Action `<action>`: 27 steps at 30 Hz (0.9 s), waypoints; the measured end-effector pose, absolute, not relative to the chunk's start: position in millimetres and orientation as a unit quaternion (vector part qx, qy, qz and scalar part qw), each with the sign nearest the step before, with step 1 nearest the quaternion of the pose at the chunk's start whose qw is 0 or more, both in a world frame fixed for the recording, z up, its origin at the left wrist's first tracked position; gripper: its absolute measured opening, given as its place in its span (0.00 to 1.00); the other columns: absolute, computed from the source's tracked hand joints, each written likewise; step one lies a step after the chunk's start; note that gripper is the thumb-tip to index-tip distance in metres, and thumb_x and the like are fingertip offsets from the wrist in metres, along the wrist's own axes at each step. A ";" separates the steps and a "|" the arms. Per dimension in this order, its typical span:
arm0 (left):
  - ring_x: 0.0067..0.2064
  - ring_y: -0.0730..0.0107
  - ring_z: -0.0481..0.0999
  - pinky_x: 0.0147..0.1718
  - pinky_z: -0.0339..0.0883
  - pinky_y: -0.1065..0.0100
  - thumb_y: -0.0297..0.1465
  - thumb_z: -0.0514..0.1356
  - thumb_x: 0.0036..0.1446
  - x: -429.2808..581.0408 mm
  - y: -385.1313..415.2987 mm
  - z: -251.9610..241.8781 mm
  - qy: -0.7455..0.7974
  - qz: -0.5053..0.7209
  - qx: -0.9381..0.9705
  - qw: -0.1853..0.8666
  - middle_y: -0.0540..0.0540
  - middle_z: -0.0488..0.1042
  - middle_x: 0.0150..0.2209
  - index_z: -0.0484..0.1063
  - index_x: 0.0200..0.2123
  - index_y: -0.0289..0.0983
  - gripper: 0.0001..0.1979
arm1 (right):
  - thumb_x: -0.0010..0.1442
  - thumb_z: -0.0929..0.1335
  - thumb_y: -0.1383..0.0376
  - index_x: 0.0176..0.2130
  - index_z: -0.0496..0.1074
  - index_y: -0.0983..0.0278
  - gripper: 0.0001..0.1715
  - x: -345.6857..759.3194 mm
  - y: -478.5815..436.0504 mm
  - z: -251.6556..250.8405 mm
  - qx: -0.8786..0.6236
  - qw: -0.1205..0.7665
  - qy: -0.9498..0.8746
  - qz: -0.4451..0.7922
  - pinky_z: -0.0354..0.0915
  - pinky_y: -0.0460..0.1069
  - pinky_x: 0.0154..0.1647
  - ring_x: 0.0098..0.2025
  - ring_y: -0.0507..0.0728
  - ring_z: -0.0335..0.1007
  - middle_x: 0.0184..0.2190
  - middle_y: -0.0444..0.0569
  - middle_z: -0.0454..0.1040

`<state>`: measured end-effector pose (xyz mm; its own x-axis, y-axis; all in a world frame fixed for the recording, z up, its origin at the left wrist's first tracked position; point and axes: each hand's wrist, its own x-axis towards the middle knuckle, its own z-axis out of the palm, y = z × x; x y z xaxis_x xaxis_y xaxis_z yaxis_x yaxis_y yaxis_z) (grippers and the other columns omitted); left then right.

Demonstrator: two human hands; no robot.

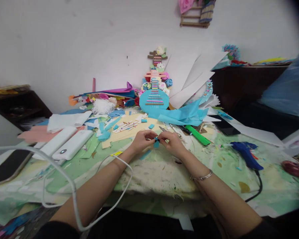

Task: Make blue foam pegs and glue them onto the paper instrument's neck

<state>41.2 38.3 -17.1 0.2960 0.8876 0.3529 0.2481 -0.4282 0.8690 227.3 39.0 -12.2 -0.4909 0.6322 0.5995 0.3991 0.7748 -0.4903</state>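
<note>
My left hand (pixel 142 139) and my right hand (pixel 171 142) meet over the middle of the table, fingers pinched together on a small folded blue paper piece (pixel 156 143). The piece is held just above the green stained table cover (pixel 149 172). A metal bangle (pixel 201 176) circles my right wrist. A white cable (pixel 72 189) loops across my left forearm. Loose blue paper bits (pixel 151 126) lie on a cream sheet (pixel 129 127) just beyond my hands.
Two white power banks (pixel 72 144) and a dark phone (pixel 10 166) lie at left. A blue glue gun (pixel 245 153), a green-handled cutter (pixel 196 134) and a black phone (pixel 225 126) lie at right. A paper guitar model (pixel 154 96), blue paper and white sheets stand by the wall.
</note>
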 end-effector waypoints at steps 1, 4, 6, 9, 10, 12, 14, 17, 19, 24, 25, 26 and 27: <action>0.33 0.67 0.76 0.32 0.70 0.69 0.34 0.65 0.46 41.2 38.0 -17.1 0.397 0.439 0.723 0.356 0.42 0.78 0.32 0.77 0.35 0.32 0.13 | 0.50 0.63 0.76 0.27 0.70 0.64 0.09 227.3 39.1 -12.3 -0.304 0.404 -0.850 0.146 0.59 0.47 0.32 0.29 0.53 0.65 0.26 0.45 0.71; 0.33 0.65 0.77 0.32 0.70 0.68 0.35 0.66 0.45 41.3 37.5 -17.8 0.398 0.443 0.721 0.354 0.41 0.79 0.32 0.79 0.33 0.33 0.13 | 0.50 0.64 0.75 0.27 0.70 0.63 0.09 227.3 38.7 -12.6 -0.316 0.409 -0.842 0.157 0.59 0.47 0.32 0.28 0.52 0.65 0.25 0.44 0.71; 0.31 0.65 0.76 0.31 0.69 0.68 0.35 0.67 0.43 41.9 36.9 -18.0 0.402 0.456 0.696 0.382 0.42 0.79 0.30 0.80 0.31 0.33 0.12 | 0.50 0.64 0.75 0.27 0.70 0.63 0.09 226.9 38.5 -13.5 -0.329 0.416 -0.830 0.174 0.59 0.47 0.31 0.27 0.52 0.65 0.24 0.43 0.71; 0.27 0.67 0.75 0.27 0.67 0.69 0.35 0.69 0.39 44.5 34.2 -16.9 0.415 0.471 0.638 0.445 0.43 0.79 0.26 0.80 0.29 0.33 0.13 | 0.50 0.66 0.73 0.28 0.72 0.63 0.07 225.7 39.0 -15.5 -0.347 0.431 -0.805 0.212 0.61 0.47 0.30 0.26 0.52 0.66 0.24 0.43 0.73; 0.26 0.67 0.74 0.26 0.66 0.69 0.35 0.70 0.38 45.6 33.0 -16.0 0.419 0.477 0.621 0.460 0.43 0.79 0.25 0.80 0.28 0.32 0.14 | 0.50 0.66 0.72 0.28 0.72 0.63 0.06 225.1 39.2 -16.0 -0.352 0.438 -0.795 0.227 0.62 0.47 0.30 0.26 0.52 0.67 0.24 0.44 0.74; 0.26 0.68 0.74 0.26 0.67 0.69 0.35 0.71 0.36 47.5 30.6 -13.8 0.422 0.494 0.591 0.478 0.44 0.79 0.25 0.80 0.28 0.32 0.14 | 0.50 0.67 0.70 0.30 0.72 0.63 0.04 224.0 39.4 -16.2 -0.361 0.454 -0.772 0.261 0.65 0.48 0.31 0.28 0.53 0.70 0.26 0.45 0.75; 0.27 0.68 0.75 0.28 0.68 0.68 0.34 0.72 0.35 48.5 29.2 -11.7 0.418 0.509 0.573 0.488 0.43 0.79 0.26 0.80 0.28 0.32 0.14 | 0.51 0.68 0.67 0.32 0.71 0.63 0.04 223.0 39.1 -15.4 -0.366 0.466 -0.749 0.296 0.66 0.48 0.31 0.29 0.54 0.72 0.28 0.47 0.76; 0.29 0.67 0.76 0.32 0.69 0.67 0.32 0.71 0.36 48.2 28.9 -10.4 0.400 0.521 0.565 0.500 0.43 0.79 0.28 0.80 0.30 0.32 0.14 | 0.51 0.69 0.65 0.34 0.69 0.63 0.08 221.9 37.4 -13.4 -0.365 0.469 -0.728 0.341 0.68 0.48 0.31 0.30 0.54 0.73 0.29 0.48 0.76; 0.30 0.67 0.76 0.33 0.70 0.67 0.31 0.71 0.36 47.5 29.1 -10.5 0.390 0.527 0.559 0.508 0.43 0.79 0.29 0.79 0.30 0.32 0.14 | 0.50 0.71 0.64 0.34 0.69 0.63 0.10 221.3 35.9 -12.5 -0.362 0.467 -0.721 0.362 0.68 0.48 0.32 0.30 0.54 0.73 0.30 0.48 0.76; 0.30 0.69 0.75 0.34 0.70 0.67 0.31 0.72 0.36 47.7 28.1 -9.3 0.381 0.534 0.542 0.526 0.45 0.78 0.28 0.78 0.29 0.32 0.14 | 0.50 0.71 0.62 0.34 0.68 0.63 0.11 218.8 33.1 -12.8 -0.345 0.455 -0.707 0.418 0.69 0.48 0.31 0.30 0.53 0.73 0.30 0.46 0.75; 0.30 0.69 0.75 0.34 0.70 0.67 0.31 0.72 0.35 48.1 27.7 -8.5 0.382 0.535 0.538 0.528 0.45 0.78 0.28 0.78 0.29 0.32 0.14 | 0.50 0.71 0.62 0.34 0.68 0.63 0.12 218.3 32.7 -13.1 -0.341 0.450 -0.703 0.432 0.69 0.47 0.30 0.29 0.53 0.73 0.30 0.46 0.75; 0.29 0.69 0.75 0.33 0.70 0.67 0.31 0.72 0.35 48.5 27.2 -7.6 0.383 0.537 0.535 0.529 0.45 0.78 0.28 0.78 0.28 0.32 0.14 | 0.50 0.71 0.63 0.35 0.67 0.63 0.13 217.8 32.2 -13.4 -0.337 0.444 -0.699 0.447 0.69 0.47 0.29 0.28 0.53 0.74 0.29 0.46 0.75; 0.29 0.69 0.75 0.33 0.70 0.67 0.32 0.72 0.34 48.9 26.8 -6.6 0.384 0.539 0.531 0.529 0.45 0.78 0.28 0.78 0.28 0.32 0.15 | 0.49 0.71 0.63 0.36 0.66 0.63 0.14 217.3 31.7 -13.6 -0.334 0.437 -0.696 0.462 0.69 0.47 0.28 0.27 0.53 0.74 0.28 0.46 0.76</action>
